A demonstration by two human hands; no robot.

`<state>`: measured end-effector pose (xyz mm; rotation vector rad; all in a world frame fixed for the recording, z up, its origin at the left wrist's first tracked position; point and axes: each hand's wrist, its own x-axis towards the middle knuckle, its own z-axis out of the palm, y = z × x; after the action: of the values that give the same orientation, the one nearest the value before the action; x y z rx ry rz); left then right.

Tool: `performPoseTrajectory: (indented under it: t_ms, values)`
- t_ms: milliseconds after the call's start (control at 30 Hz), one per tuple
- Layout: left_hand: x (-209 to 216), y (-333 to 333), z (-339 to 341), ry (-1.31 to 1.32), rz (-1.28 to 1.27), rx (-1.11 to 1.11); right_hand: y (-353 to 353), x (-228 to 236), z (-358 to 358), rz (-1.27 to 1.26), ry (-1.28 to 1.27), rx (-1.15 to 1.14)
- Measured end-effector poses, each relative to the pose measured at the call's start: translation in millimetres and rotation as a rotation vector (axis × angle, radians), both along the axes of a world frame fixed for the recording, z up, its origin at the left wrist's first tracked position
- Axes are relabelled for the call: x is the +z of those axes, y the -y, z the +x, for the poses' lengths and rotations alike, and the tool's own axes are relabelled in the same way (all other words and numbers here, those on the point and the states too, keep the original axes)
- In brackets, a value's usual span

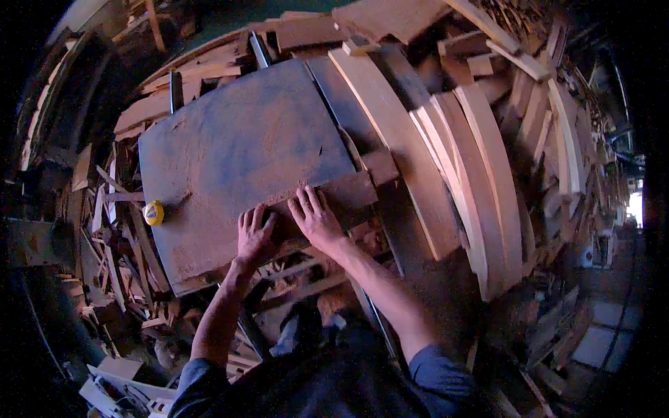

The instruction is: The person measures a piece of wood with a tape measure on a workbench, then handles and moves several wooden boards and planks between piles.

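Observation:
A flat, dusty machine table (244,132) with blue-grey and rust-brown patches lies before me. Along its near right part runs a straight reddish-brown wooden piece (352,194), and a smaller brown block (381,167) sits by its right end. My left hand (254,235) rests near the table's front edge, fingers extended forward and thumb apart. Just to its right, my right hand (316,219) lies on the wooden piece with its fingers stretched and spread over the top. Neither hand is wrapped around anything that I can make out.
A yellow tape measure (153,213) sits at the table's left edge. Long pale boards (397,139) and several stacked planks (481,153) lie to the right. Offcuts (111,244) are heaped at the left, with more scrap wood beyond the table. Metal rails (260,50) project from its far side.

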<state>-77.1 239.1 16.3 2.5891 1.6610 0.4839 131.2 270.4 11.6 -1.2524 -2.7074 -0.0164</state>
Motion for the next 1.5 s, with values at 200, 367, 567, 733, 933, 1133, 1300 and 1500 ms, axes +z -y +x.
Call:
performPoseTrajectory:
  t_ms: [200,367,567,733,933,1133,1300,1500]
  values:
    - [1.5,96.2,30.4,-0.020,-0.048,-0.018,90.9,28.0,51.0,-0.204,-0.143,0.013]
    - [-7.7,161.6,54.9,-0.052,0.005,-0.017,112.5,51.6,162.8,-0.323,-0.587,-0.425]
    - [2.8,210.9,72.7,-0.035,-0.042,-0.014,67.9,44.1,264.6,-0.172,-0.366,-0.613]
    - [26.8,228.6,93.2,0.053,-0.199,0.072,-28.4,28.4,254.0,-0.152,-0.161,-0.348]
    - [25.1,235.7,93.0,0.065,-0.241,0.078,-115.5,15.5,212.8,-0.207,0.071,-0.194]
    - [21.9,232.4,90.2,0.072,-0.245,0.074,-120.6,20.8,209.9,-0.282,0.141,-0.220]
    - [26.6,233.1,86.2,0.142,-0.280,0.105,-24.8,52.5,218.9,-0.431,-0.322,-0.321]
    - [-11.2,242.4,68.4,-0.007,-0.189,0.025,141.3,65.5,301.0,-0.732,-1.366,-1.007]
